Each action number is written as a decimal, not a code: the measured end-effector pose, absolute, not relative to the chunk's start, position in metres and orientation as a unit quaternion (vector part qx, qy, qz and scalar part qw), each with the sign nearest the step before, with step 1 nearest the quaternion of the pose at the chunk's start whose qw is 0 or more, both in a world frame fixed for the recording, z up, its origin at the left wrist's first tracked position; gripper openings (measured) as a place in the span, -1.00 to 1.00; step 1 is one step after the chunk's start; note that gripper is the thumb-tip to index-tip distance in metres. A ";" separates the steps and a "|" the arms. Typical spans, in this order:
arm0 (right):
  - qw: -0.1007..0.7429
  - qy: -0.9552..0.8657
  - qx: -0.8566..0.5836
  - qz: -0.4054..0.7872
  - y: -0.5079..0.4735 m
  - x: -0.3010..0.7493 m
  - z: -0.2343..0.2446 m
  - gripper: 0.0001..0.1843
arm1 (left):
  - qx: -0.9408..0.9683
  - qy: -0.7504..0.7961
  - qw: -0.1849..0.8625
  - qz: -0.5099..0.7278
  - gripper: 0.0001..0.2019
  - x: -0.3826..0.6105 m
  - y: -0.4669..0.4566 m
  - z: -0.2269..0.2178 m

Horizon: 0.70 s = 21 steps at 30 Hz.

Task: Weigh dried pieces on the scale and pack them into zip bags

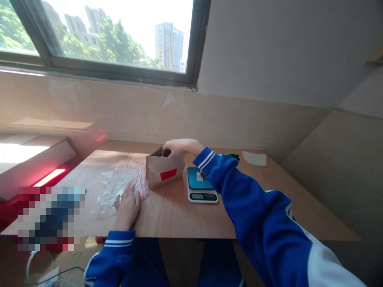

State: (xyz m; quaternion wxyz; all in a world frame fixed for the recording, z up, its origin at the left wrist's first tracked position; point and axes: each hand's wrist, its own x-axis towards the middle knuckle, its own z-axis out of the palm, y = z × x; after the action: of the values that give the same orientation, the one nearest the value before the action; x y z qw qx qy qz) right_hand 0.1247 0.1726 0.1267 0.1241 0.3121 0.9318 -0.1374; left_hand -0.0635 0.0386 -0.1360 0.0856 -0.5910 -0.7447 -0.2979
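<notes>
My right hand (178, 146) reaches over the rim of a pale paper bag (155, 169) with a red label on its front. Its fingers dip inside the bag, so their grip is hidden. On the table my left hand (128, 203) rests with fingers apart at the near edge of clear zip-lock bags (115, 183) with red seal lines. Right of the paper bag stands a kitchen scale (203, 197) with a blue top and white base. A white sticker and a small brown thing show on its top, partly covered by my right sleeve.
Black-and-green objects (232, 156) and a white sheet (254, 158) lie at the back right of the wooden table (170, 217). A wall with a window rises behind it. At the far left is a blurred, pixelated patch. Cables (60, 275) hang below the left edge.
</notes>
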 end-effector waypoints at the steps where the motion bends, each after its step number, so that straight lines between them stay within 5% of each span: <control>1: 0.126 0.932 0.308 -0.143 0.171 0.125 0.126 -0.58 | -0.591 -0.745 0.087 -0.296 -0.54 -0.063 0.039 -0.136; 12: 0.068 0.947 0.306 -0.070 0.161 0.126 0.125 -0.74 | -0.586 -0.752 0.079 -0.292 -0.56 -0.064 0.039 -0.134; 21: -0.227 0.927 0.238 -0.180 0.148 0.170 0.155 -0.77 | -0.588 -0.756 0.084 -0.276 -0.54 -0.063 0.037 -0.131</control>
State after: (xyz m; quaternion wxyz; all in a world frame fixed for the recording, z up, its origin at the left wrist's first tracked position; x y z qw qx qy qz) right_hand 0.1698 0.1480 0.1549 -0.2266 0.2383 0.9270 -0.1804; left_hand -0.0633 0.0366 -0.1310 0.0843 -0.5880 -0.7556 -0.2759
